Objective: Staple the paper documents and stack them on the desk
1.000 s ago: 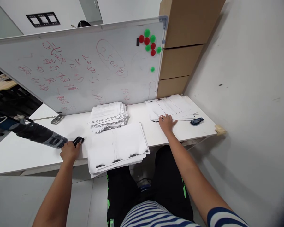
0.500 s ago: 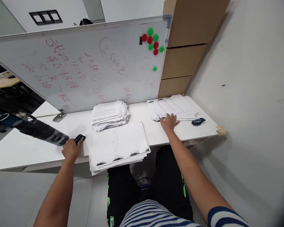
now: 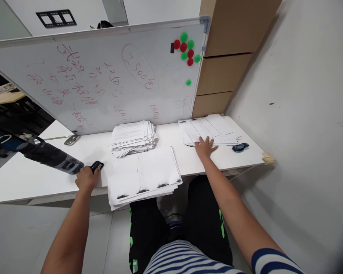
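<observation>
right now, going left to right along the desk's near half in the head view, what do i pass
dark tool → left hand → front paper stack → right hand → small dark gadget

The left hand [image 3: 86,179] hides part of a small black object [image 3: 97,165], and the dark cylinder [image 3: 45,156] just left of it is cut off by the picture's edge.

Three paper stacks [image 3: 144,175] on the surface [image 3: 31,182]; two hands [image 3: 87,179]; one whiteboard [image 3: 103,76] with five green magnets [image 3: 184,37], three red magnets [image 3: 183,47], perhaps one black magnet [image 3: 172,48]; two small dark objects [image 3: 240,147].
</observation>
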`<state>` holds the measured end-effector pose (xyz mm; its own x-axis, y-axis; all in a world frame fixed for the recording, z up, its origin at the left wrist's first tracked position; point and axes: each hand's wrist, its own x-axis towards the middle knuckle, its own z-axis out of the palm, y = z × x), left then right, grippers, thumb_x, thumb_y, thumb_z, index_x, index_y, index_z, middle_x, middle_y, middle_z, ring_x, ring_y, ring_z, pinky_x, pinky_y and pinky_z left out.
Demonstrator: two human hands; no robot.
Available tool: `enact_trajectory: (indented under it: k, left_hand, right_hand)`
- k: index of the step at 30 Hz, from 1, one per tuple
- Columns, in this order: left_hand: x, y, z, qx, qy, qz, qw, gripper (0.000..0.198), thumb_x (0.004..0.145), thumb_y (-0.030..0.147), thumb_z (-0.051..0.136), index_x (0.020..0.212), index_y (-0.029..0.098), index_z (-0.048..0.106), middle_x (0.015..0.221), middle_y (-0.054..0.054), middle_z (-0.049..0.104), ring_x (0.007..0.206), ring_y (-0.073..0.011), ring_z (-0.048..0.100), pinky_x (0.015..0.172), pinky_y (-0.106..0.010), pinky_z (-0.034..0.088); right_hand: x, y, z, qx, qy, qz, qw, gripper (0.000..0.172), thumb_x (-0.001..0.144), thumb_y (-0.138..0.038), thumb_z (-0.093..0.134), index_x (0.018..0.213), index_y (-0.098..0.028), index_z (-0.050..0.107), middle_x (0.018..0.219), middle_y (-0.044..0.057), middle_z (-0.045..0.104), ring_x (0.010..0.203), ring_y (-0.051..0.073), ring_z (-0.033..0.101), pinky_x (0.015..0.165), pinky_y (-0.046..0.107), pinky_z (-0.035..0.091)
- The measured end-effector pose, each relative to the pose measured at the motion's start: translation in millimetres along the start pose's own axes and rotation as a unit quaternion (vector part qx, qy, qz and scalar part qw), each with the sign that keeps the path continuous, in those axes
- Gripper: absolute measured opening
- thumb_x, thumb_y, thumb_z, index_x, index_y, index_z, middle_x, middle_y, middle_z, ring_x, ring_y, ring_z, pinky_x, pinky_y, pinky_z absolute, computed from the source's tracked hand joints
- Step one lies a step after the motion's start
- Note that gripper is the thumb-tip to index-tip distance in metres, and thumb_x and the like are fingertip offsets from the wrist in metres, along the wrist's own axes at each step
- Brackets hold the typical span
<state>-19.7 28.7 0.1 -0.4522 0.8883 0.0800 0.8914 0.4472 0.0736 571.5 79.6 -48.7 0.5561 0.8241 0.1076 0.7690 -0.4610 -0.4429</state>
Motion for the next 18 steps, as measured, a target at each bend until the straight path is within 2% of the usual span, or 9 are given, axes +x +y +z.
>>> enact_trajectory:
  k: [9, 18]
  left_hand:
    - [-5.3, 6.7, -7.7, 0.002, -0.007, -0.006, 1.0, 0.061, 0.092, 0.057, 0.037, 0.124, 0.007, 0.054, 0.131, -0.027, 0.053, 0.123, -0.0428, 0.049, 0.093, -0.054, 0.045]
    - [-5.8, 6.1, -5.6, 0.0, 0.006, -0.002, 1.0, 0.061, 0.092, 0.056, 0.038, 0.124, 0.007, 0.054, 0.13, -0.028, 0.053, 0.122, -0.044, 0.049, 0.092, -0.056, 0.046]
  right_hand:
    - [1.5, 2.7, 3.2, 0.027, 0.018, -0.018, 0.999, 0.042, 0.097, -0.034, 0.041, 0.132, -0.029, 0.063, 0.159, 0.013, 0.035, 0.148, 0.041, 0.015, 0.107, 0.077, 0.005]
    - [0.0, 1.3, 1.6, 0.035, 0.028, -0.024, 0.999, 0.038, 0.098, -0.032, 0.041, 0.127, -0.028, 0.067, 0.156, 0.013, 0.04, 0.145, 0.039, 0.021, 0.106, 0.076, 0.008]
